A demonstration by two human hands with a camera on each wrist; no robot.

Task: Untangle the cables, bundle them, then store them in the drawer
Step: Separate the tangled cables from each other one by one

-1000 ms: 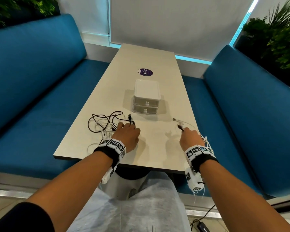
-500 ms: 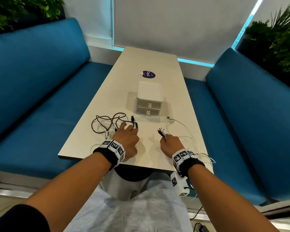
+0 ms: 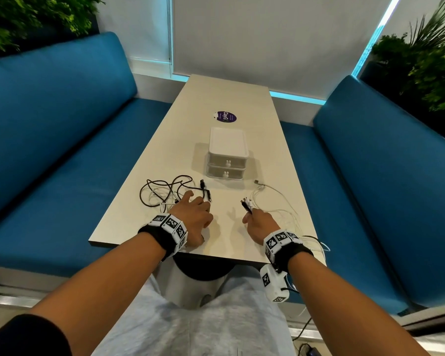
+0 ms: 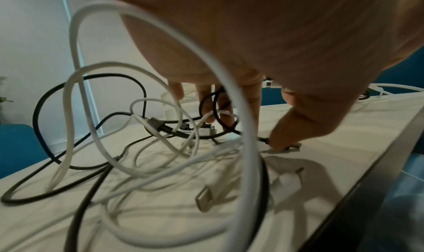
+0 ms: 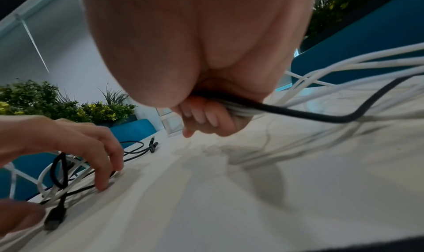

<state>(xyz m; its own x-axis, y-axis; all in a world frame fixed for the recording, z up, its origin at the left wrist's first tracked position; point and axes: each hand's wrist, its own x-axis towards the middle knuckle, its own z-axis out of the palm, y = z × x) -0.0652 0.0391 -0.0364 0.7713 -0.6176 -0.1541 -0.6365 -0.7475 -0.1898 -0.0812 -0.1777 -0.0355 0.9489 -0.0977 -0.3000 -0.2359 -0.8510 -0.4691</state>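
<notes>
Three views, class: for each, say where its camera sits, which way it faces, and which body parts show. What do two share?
Head: on the head, facing down the table; both forearms, left hand, right hand.
Left wrist: under that hand, facing the tangled cables.
Right wrist: under that hand, whose fingers grip a cable bundle.
Shared: head and right wrist both show the left hand.

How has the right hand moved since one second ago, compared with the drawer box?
Yes. The right hand, holding cable ends, moved toward the person's left, from beyond the right edge of the drawer box to below that edge.
</notes>
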